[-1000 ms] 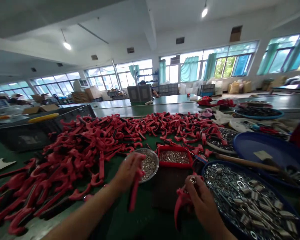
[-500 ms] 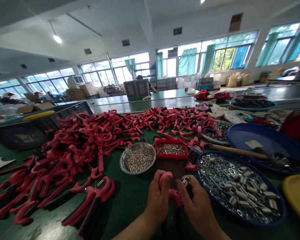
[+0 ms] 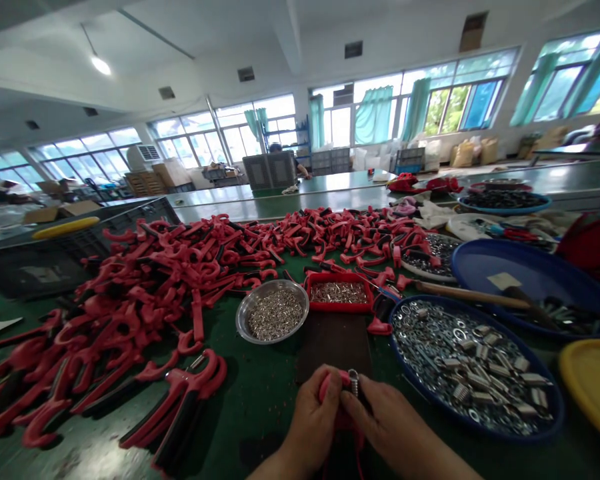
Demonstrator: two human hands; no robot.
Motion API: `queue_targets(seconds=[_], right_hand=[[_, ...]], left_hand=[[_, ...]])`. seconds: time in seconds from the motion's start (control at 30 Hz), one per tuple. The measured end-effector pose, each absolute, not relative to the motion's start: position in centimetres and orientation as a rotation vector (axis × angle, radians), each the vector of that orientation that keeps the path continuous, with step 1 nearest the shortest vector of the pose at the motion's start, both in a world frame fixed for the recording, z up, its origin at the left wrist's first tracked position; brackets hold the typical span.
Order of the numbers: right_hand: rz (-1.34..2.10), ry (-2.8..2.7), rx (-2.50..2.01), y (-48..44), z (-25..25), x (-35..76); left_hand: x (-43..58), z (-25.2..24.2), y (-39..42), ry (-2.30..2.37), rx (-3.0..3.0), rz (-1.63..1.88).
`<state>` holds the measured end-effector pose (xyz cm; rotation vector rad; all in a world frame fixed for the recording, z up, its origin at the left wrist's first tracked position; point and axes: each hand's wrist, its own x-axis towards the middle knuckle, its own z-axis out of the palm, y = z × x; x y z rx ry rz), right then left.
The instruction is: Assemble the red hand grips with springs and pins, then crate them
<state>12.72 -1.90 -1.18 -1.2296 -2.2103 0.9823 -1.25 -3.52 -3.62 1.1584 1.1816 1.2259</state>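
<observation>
Low in the middle, my left hand (image 3: 310, 417) is closed around a red cutter part (image 3: 345, 379), its rounded end showing beside the thumb. My right hand (image 3: 390, 421) is closed with a small metal coil spring (image 3: 354, 383) at its fingertips, close against the red part. Whether the spring is seated in it I cannot tell, because fingers cover much of both. Under and ahead of the hands lies a dark plate (image 3: 335, 347). A finished-looking red cutter with black grips (image 3: 180, 400) and a spring between its arms lies to the left.
A big pile of red handles (image 3: 180, 267) fills the left and back. Ahead stand a metal bowl of small pins (image 3: 243, 330) and a red tray (image 3: 311, 307) of pins. On the right are a blue tray (image 3: 405, 380) of springs and washers, a hammer (image 3: 470, 293) and a yellow lid (image 3: 593, 380).
Both hands have moved down toward me and closer together. The spring in my right hand has come up against the red part in my left.
</observation>
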Motion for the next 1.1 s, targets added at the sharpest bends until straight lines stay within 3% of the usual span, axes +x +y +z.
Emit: queue_targets(seconds=[0.2,0.63,0.87,0.97,1.1], right_hand=[[0.978,-2.146,-1.254,-2.6,-1.6,12.3],[0.683,-2.552,-1.187,-3.6,-1.1,12.6],[0.739,-2.663,-1.274,-2.2,1.1,12.2],[0.868,-2.488,-1.237,-0.5,-0.4,11.9],[1.529,-1.850,-1.277,1.0,-2.3,11.3]], left_hand=[[-1.2,-3.9,-3.7,1.049,0.882,1.248],[-1.6,-3.9,-5.1,1.152,1.347,1.192],[-1.4,-2.9,-4.4,1.359,1.530,1.141],[-1.9,-2.7,-2.2,1.360,1.582,1.067],[-3.4,-1.7,-0.2,1.463,1.782,0.791]])
